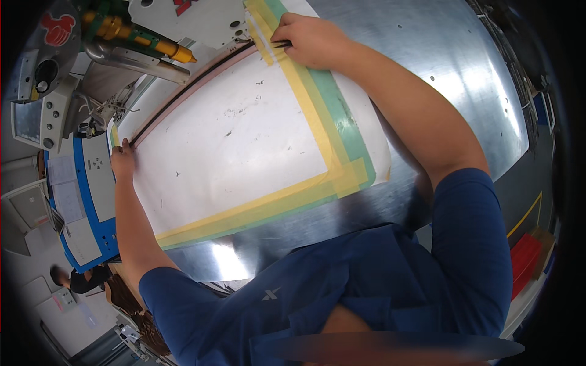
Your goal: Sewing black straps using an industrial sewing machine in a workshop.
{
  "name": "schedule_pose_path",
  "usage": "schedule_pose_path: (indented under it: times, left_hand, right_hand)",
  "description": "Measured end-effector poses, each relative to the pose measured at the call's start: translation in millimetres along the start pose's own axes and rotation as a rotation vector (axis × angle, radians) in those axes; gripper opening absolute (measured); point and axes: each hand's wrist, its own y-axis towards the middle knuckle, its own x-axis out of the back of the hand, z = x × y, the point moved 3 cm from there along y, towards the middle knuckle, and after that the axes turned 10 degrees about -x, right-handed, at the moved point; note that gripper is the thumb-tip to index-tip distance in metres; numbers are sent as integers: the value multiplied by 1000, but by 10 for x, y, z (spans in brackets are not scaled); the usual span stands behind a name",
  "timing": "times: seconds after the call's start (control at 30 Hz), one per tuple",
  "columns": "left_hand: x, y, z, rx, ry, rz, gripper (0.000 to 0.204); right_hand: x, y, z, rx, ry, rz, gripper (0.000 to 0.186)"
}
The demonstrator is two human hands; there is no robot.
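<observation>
A white sheet edged with yellow tape and green tape lies on a metal table. A black strip on a pink band runs diagonally along its upper edge. My left hand has fingers closed at the strip's lower left end, pinching it. My right hand is closed at the sheet's upper right taped edge, holding a thin dark item; whether that is part of the strip I cannot tell.
Machine parts, including a yellow-tipped cylinder and a control panel, stand at upper left. A blue-edged board is at left. Another person is at lower left. A red object lies beyond the table at right.
</observation>
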Motion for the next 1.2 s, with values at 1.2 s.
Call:
schedule_pose_path:
  times: [1.2]
  left_hand:
    - [710,-3626,809,471,-1019,-187,31]
  right_hand:
    - [-465,33,1029,260,-180,46,29]
